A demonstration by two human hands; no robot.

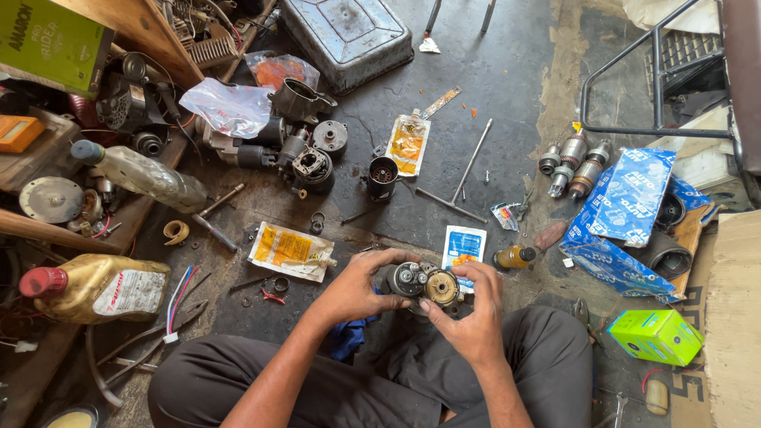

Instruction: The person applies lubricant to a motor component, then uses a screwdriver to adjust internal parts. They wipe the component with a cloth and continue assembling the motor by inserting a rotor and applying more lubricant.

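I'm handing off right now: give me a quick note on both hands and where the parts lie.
Left hand: grip on the dark motor body, held over the lap.
Right hand: fingers on the brass-coloured end piece, which touches the motor body.
On the floor: three armatures at upper right, a T-handle wrench in the middle, yellow sachet to the left, blue sachet just behind the hands.
Whether the end piece is fastened cannot be told.

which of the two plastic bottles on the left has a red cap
The amber oil bottle, lying on its side nearest the person's left knee. The other, a clear bottle farther up the floor, has a dark grey cap instead.
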